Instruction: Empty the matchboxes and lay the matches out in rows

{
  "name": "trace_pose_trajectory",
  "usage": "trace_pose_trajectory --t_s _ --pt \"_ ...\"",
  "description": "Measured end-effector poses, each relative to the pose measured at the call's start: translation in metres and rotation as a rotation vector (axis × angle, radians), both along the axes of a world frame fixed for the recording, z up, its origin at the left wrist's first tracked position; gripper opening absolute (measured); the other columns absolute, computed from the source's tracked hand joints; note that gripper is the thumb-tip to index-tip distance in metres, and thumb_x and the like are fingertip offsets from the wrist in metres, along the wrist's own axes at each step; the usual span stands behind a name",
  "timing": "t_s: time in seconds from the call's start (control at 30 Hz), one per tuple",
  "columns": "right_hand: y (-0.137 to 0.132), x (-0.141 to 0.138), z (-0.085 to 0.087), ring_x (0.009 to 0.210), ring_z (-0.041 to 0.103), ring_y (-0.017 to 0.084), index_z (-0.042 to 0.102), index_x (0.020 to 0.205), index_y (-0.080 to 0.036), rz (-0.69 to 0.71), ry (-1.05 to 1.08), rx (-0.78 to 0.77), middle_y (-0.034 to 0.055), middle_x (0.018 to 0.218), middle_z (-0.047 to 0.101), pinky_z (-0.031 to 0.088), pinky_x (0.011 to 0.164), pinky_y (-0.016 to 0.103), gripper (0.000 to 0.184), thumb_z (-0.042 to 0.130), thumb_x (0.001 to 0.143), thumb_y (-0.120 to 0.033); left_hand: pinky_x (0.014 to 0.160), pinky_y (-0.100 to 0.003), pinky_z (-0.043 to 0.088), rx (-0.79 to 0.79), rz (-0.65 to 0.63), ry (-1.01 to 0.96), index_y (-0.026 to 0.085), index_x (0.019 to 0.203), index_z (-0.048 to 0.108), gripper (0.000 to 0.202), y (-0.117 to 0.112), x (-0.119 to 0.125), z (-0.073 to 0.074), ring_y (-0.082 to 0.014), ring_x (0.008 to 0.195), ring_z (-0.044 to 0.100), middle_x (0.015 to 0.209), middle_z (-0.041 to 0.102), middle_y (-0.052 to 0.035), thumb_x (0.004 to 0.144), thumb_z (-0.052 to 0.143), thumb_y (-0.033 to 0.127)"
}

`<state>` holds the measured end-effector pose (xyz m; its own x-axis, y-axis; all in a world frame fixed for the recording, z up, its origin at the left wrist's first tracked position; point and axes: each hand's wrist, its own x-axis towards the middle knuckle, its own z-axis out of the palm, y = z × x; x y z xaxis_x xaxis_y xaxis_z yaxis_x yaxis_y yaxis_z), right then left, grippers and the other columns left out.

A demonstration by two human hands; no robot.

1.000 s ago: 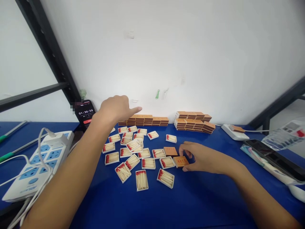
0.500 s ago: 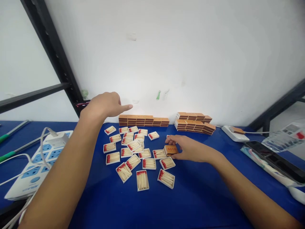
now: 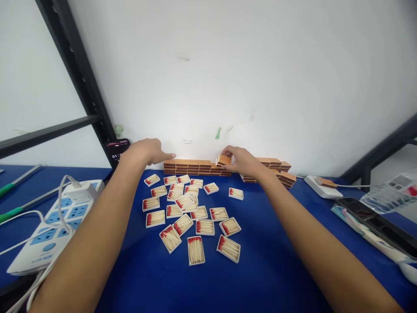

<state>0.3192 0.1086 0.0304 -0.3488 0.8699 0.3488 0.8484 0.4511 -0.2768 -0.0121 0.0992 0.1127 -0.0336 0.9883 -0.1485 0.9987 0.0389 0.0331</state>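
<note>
My right hand (image 3: 239, 158) grips an orange matchbox (image 3: 224, 160) between thumb and fingers, tilted, over the lower right end of a stacked row of matchboxes (image 3: 187, 167) along the wall. My left hand (image 3: 146, 151) hovers by the row's left end, with one digit stretched out to the right and nothing visible in it; its other fingers are partly hidden. In front lie several open white matchbox trays (image 3: 196, 251) full of red-tipped matches, some overlapping. One match tray (image 3: 236, 193) sits apart at the right. My right wrist partly covers a second matchbox stack (image 3: 273, 163).
On the left are a white power strip (image 3: 48, 237) with cables, green-handled rods (image 3: 16, 213) and a phone (image 3: 117, 148) leaning by the black frame. To the right lie a white adapter (image 3: 321, 187) with a matchbox (image 3: 326, 182) on it and a dark phone (image 3: 374, 219).
My right hand has carried the matchbox up and left from beside the trays to the row at the wall, uncovering a tray. My left hand has dropped slightly.
</note>
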Motion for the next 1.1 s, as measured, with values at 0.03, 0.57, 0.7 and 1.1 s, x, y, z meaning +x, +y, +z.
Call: trace_pose_trajectory --t_s 0.03,0.57,0.7,1.1 --pt "0.007 -0.002 -0.006 0.104 0.068 0.029 0.063 0.111 -0.021 -0.002 -0.023 0.016 0.011 0.113 0.073 0.053 0.088 0.04 0.036 0.081 0.081 -0.025 0.082 -0.042 0.057 -0.037 -0.007 -0.002 0.015 0.112 0.08 0.07 0.004 -0.002 -0.004 -0.0353 0.093 0.075 0.111 0.08 -0.0184 0.084 0.063 0.077" --pt "0.031 0.002 -0.045 0.102 0.067 0.03 0.065 0.116 -0.022 0.086 0.098 0.145 0.0112 0.116 0.069 0.057 0.086 0.044 0.035 0.078 0.083 -0.026 0.08 -0.041 0.056 -0.166 0.038 0.025 0.016 0.084 0.078 0.061 0.033 -0.011 -0.035 -0.0347 0.087 0.075 0.098 0.081 -0.0183 0.073 0.075 0.075" --pt "0.032 -0.003 -0.05 0.098 0.067 0.028 0.065 0.116 -0.022 0.092 0.193 0.113 0.011 0.115 0.068 0.058 0.085 0.044 0.037 0.079 0.082 -0.025 0.079 -0.041 0.056 -0.185 0.023 0.012 0.016 0.088 0.079 0.061 0.035 -0.01 -0.039 -0.036 0.088 0.076 0.094 0.081 -0.0179 0.068 0.081 0.073" --pt "0.034 0.032 -0.023 0.104 0.064 0.031 0.07 0.1 -0.022 0.013 -0.111 0.118 0.0088 0.104 0.074 0.054 0.09 0.045 0.028 0.084 0.076 -0.021 0.079 -0.039 0.056 -0.202 0.023 0.002 0.016 0.092 0.079 0.061 0.044 -0.018 -0.045 -0.0326 0.085 0.075 0.096 0.081 -0.0162 0.065 0.085 0.07"
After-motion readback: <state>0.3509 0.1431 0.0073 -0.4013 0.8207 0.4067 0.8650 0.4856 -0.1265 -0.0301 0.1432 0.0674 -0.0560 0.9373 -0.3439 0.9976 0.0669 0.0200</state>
